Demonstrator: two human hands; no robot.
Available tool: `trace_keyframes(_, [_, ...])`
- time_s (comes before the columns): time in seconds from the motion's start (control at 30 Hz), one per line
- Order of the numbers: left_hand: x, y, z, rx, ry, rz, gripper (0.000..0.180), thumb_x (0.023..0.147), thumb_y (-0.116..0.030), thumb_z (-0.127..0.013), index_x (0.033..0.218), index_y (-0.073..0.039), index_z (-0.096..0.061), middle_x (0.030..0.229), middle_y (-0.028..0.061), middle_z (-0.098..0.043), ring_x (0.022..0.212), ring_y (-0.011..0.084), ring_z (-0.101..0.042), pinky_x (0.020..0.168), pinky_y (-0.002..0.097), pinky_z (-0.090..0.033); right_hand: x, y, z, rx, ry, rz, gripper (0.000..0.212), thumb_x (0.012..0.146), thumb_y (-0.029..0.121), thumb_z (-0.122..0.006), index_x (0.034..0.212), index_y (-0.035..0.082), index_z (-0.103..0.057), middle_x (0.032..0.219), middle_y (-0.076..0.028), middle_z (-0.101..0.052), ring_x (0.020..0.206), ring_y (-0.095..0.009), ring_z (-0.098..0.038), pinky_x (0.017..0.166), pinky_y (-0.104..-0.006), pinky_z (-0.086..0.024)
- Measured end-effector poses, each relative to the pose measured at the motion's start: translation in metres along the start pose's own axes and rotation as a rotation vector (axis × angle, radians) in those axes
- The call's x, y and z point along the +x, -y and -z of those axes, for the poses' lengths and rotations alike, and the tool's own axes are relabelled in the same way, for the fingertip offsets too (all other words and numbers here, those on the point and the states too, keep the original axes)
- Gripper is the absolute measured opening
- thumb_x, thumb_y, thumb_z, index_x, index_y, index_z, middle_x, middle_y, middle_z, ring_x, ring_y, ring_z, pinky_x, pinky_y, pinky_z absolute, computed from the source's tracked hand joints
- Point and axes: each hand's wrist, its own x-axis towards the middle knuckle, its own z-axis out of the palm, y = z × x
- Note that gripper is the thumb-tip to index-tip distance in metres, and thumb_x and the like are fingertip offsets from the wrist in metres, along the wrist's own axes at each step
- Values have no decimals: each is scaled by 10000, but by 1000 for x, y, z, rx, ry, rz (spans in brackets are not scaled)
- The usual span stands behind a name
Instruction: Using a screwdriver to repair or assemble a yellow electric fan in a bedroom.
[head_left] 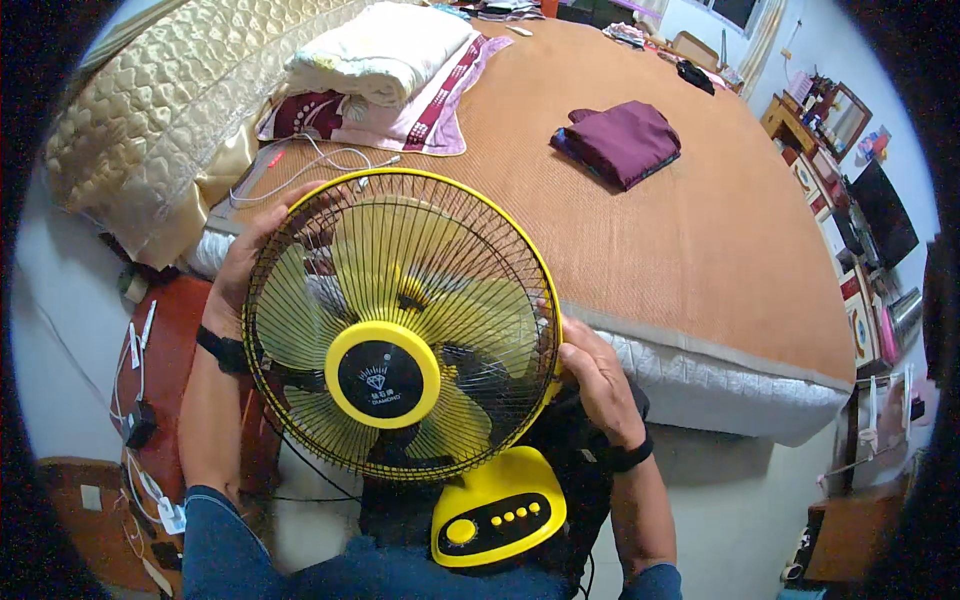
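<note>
Two hands (245,265) (598,380) grip one yellow fan (400,325).

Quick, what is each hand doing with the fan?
Left hand: closed on the yellow fan cage's left rim.
Right hand: closed on the cage's right rim.

Yellow table fan (400,350), centre of frame: round black wire grille with yellow rim, yellow blades, and a yellow-ringed black hub facing the camera. Head tilted slightly left. Yellow base with black control panel, one dial and four buttons, at lower centre.
</note>
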Motion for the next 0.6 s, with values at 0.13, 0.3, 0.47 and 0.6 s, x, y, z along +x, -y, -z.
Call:
trace_keyframes(0.13, [3,5,4,42,-10,-1,532,1054,-282,-448,1483,31,-406,1453,169,-528,1293,231,-555,1058,367,-490,1,1,10,-185,129,94,535,955,119,-428,1468,-31,-423,1200,-199,-586,1143,-319,-556,1058,-367,-394])
trace_keyframes(0.3, [2,4,2,23,-35,-3,531,1053,-286,-458,1476,31,-416,1448,165,-534,1287,226,-559,1050,361,-497,2,24,17,-235,232,-48,617,953,113,-435,1554,37,-317,1153,-223,-605,1088,-330,-607,993,-391,-456])
trace_keyframes(0.47, [0,3,-1,-33,-42,-8,533,1054,-285,-458,1476,40,-421,1439,173,-542,1302,230,-547,1106,364,-445,-2,32,20,-40,285,-313,581,1047,138,-488,1588,98,-279,859,-98,-675,689,-175,-699,671,-322,-588])
trace_keyframes(0.6, [1,11,5,7,-28,-14,540,1055,-290,-457,1480,41,-418,1449,176,-533,1317,234,-536,1128,364,-419,-11,15,16,76,248,-306,583,1053,169,-515,1587,95,-292,992,-86,-690,727,-157,-710,686,-292,-605])
